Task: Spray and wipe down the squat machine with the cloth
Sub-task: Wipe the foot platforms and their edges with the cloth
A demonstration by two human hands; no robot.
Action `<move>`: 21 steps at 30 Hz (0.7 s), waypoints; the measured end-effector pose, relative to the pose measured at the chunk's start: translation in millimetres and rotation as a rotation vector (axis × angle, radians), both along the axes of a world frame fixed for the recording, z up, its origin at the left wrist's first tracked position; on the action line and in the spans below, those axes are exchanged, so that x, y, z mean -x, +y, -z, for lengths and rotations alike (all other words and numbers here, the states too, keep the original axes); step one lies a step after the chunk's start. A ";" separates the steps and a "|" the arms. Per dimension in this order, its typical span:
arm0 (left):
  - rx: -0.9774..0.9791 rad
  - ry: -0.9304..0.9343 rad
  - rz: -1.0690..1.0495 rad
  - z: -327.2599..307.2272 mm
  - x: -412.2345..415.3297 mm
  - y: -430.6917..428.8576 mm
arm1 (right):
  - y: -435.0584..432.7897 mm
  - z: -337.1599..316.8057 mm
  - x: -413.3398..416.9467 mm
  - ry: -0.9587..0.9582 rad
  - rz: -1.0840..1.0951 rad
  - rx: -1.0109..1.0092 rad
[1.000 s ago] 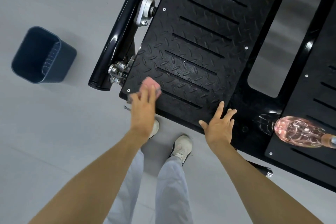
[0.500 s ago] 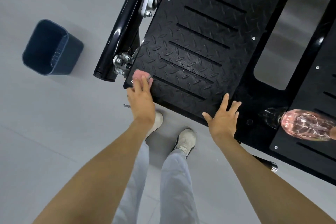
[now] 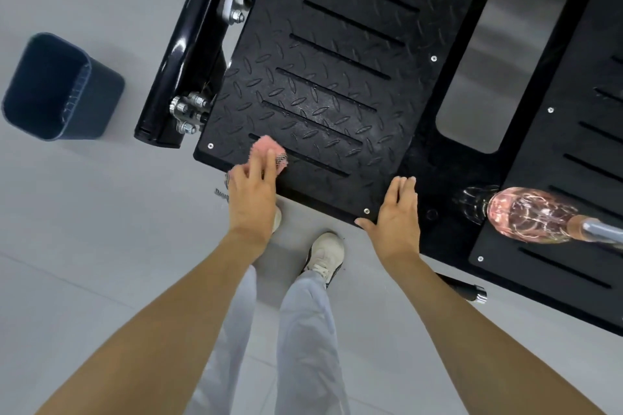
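Squat machine footplate: rigid, ribbed, tilted; takes firm pressure. Spray bottle lies on the right plate, likely light and slick. Right hand open, flat on the plate edge. Left hand presses the pink cloth, soft, under flat fingers at the near corner.

Light: I see even, soft, fairly bright overhead light.
Shadows: faint and diffuse beside the bin and under the shoe.
Glare: pale sheen on the footplate and glossy frame bar.
Distortion: I notice wide-angle stretching of forearms at the bottom edge.
Focus: centre sharp; spray bottle slightly smeared.
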State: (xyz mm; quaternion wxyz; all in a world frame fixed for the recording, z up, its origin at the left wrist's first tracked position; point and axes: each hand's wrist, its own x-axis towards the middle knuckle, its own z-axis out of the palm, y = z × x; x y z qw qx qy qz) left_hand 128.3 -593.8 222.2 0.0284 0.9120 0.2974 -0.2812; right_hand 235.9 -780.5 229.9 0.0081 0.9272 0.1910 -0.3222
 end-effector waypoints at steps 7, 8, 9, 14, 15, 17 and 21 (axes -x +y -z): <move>0.255 -0.075 0.266 -4.9 -41.7 -121.2 | -11.3 2.4 13.5 -0.044 0.060 -0.044; 0.302 -0.076 0.398 -4.3 -41.0 -129.3 | -18.1 3.1 17.3 -0.067 0.062 -0.029; 0.279 -0.106 0.550 -2.6 -41.2 -128.1 | -25.4 4.2 21.3 -0.076 0.063 0.000; 0.150 -0.049 0.604 1.5 -38.2 -89.9 | -61.1 2.2 36.1 0.008 0.164 0.071; 0.144 -0.012 0.470 -1.0 -37.7 -86.0 | -64.3 3.9 38.3 0.006 0.159 0.061; 0.108 0.006 0.214 -2.5 -37.8 -86.1 | -67.2 4.3 41.6 0.004 0.153 0.057; 0.161 -0.068 0.297 6.4 -39.9 -118.1 | -61.6 5.7 45.0 -0.003 0.178 0.028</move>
